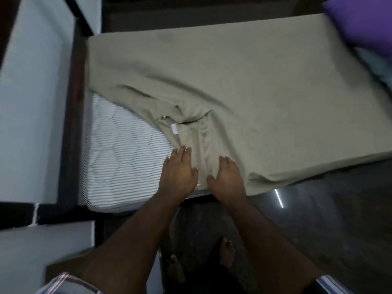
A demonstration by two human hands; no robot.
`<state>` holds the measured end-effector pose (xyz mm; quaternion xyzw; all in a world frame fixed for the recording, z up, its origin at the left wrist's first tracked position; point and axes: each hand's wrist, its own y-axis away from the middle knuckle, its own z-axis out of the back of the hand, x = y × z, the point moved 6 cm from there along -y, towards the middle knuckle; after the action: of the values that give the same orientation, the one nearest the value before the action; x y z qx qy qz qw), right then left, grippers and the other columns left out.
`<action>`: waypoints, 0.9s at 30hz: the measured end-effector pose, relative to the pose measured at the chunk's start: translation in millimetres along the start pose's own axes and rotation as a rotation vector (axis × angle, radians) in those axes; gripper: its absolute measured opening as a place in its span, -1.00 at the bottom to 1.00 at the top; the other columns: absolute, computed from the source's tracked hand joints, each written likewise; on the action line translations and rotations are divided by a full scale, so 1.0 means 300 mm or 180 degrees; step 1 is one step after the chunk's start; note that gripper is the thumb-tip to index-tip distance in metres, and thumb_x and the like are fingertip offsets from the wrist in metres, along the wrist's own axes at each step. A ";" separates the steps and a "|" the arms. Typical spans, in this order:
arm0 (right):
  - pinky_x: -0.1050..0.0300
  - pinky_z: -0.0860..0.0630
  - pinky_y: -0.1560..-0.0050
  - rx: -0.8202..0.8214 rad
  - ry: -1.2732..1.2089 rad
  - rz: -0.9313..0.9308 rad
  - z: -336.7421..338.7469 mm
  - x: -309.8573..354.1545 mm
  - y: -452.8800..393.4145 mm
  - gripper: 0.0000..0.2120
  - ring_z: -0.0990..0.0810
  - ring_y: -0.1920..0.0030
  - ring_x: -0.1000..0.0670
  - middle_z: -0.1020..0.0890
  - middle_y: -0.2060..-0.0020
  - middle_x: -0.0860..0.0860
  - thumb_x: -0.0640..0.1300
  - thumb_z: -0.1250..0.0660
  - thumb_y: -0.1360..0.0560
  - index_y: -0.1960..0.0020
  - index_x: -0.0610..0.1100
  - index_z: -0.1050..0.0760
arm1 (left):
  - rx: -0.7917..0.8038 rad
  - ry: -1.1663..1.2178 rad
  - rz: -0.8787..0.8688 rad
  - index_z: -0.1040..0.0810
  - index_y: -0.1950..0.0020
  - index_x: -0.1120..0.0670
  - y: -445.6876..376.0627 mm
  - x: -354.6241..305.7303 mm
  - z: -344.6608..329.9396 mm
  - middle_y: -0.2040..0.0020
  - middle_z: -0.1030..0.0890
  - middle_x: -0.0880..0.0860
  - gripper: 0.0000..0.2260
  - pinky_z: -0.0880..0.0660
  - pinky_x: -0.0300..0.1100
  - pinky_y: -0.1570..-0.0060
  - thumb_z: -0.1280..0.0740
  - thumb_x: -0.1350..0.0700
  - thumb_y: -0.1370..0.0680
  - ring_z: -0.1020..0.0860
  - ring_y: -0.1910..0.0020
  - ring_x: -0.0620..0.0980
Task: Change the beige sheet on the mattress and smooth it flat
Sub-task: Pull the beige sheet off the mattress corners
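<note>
Head view: the beige sheet (254,81) is covering most of the mattress (118,158), its near-left corner lying bare. The left hand (178,172) and right hand (227,179) are pressing flat, fingers straight, on the bunched sheet corner.

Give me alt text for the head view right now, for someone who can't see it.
Both hands, left hand and right hand, press flat on a bunched corner of the beige sheet at the near edge of the bed. The corner of the striped mattress at the left lies uncovered, and a purple pillow sits at the top right.
</note>
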<state>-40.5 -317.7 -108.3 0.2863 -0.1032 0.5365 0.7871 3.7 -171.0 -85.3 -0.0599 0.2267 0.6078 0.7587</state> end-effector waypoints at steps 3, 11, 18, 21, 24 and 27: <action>-0.09 -0.19 -0.52 -0.0196 0.0071 -0.0231 0.177 -0.175 -0.016 -0.26 -0.22 -0.53 -0.22 -0.30 -0.52 -0.23 -0.04 -0.35 -0.49 -0.57 -0.26 -0.20 | 0.0150 -0.0191 -0.0419 -0.28 -0.56 0.19 -0.058 -0.262 -0.079 -0.57 -0.29 0.20 -0.42 -0.23 0.17 -0.48 -0.29 0.08 -0.57 -0.24 -0.56 0.22; -0.22 -0.08 -0.56 -0.0580 0.0412 -0.0696 0.665 -0.757 -0.183 -0.27 0.04 -0.62 -0.17 -0.07 -0.62 -0.13 0.00 -0.21 -0.54 -0.62 -0.14 -0.03 | 0.0358 -0.0352 -0.1185 -0.13 -0.63 0.13 -0.307 -1.063 -0.365 -0.65 -0.11 0.11 -0.44 -0.06 0.11 -0.56 -0.19 0.14 -0.64 -0.05 -0.63 0.12; -0.15 -0.01 -0.59 -0.0611 -0.0074 -0.1206 0.973 -1.262 -0.279 -0.27 0.01 -0.62 -0.15 -0.10 -0.62 -0.13 0.04 -0.24 -0.57 -0.63 -0.14 -0.04 | 0.0906 -0.0168 -0.1273 0.01 -0.66 0.09 -0.453 -1.620 -0.622 -0.67 0.00 0.06 -0.42 0.05 0.04 -0.60 -0.13 0.07 -0.67 0.06 -0.64 0.05; -0.13 -0.07 -0.58 -0.0742 -0.0165 -0.1413 1.112 -1.443 -0.346 -0.27 -0.03 -0.61 -0.15 -0.14 -0.61 -0.13 0.02 -0.26 -0.56 -0.62 -0.16 -0.06 | 0.0989 -0.0096 -0.1421 0.00 -0.66 0.09 -0.559 -1.840 -0.706 -0.66 -0.02 0.05 -0.41 0.05 0.04 -0.60 -0.14 0.05 -0.67 0.05 -0.64 0.04; -0.12 -0.09 -0.58 -0.0792 -0.0246 -0.1501 1.263 -1.602 -0.472 -0.27 -0.03 -0.61 -0.16 -0.12 -0.61 -0.15 0.01 -0.26 -0.57 -0.62 -0.18 -0.04 | 0.1096 0.0023 -0.1469 -0.02 -0.65 0.08 -0.714 -2.061 -0.793 -0.66 -0.07 0.05 -0.41 0.02 0.03 -0.59 -0.16 0.03 -0.67 0.00 -0.63 0.04; -0.13 -0.11 -0.57 -0.0974 -0.0467 -0.1589 1.405 -1.735 -0.600 -0.25 -0.08 -0.60 -0.19 -0.18 -0.58 -0.19 -0.03 -0.32 -0.54 -0.61 -0.22 -0.08 | 0.1143 0.0104 -0.1624 -0.06 -0.64 0.11 -0.863 -2.247 -0.840 -0.64 -0.13 0.10 -0.41 -0.06 0.01 -0.58 -0.19 0.03 -0.66 -0.09 -0.62 0.05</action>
<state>-26.5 -1010.1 -70.4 0.2189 -0.1659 0.2826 0.9191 74.3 -932.4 -76.4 0.0104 0.3202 0.3470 0.8814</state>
